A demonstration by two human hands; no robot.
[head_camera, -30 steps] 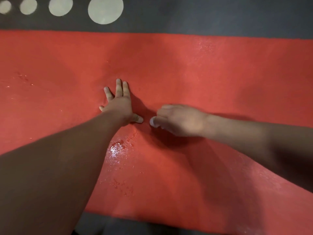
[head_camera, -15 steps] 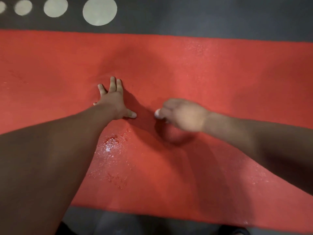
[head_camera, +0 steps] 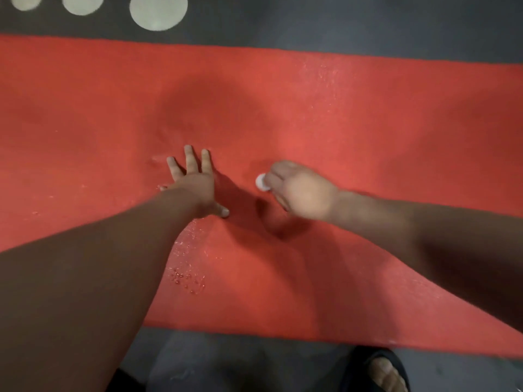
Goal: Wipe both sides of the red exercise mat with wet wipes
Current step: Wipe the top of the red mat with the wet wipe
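The red exercise mat (head_camera: 368, 123) lies flat across the dark floor, filling most of the view. My left hand (head_camera: 195, 182) presses flat on it with fingers spread, near the middle. Just to its right, my right hand (head_camera: 300, 193) is curled over a small white wet wipe (head_camera: 261, 182), of which only a rounded bit shows at the fingertips. This hand is blurred. Water droplets (head_camera: 186, 278) glisten on the mat below my left hand, and a wet sheen shows at the upper right.
Dark grey floor (head_camera: 339, 21) borders the mat above and below. Three pale round spots (head_camera: 158, 11) sit on the floor at the top left. A foot in a black sandal (head_camera: 385, 372) stands at the bottom right by the mat's near edge.
My right hand has slid slightly up and away across the mat with the wipe. My left hand stays planted. The view has tilted so the near floor and foot show.
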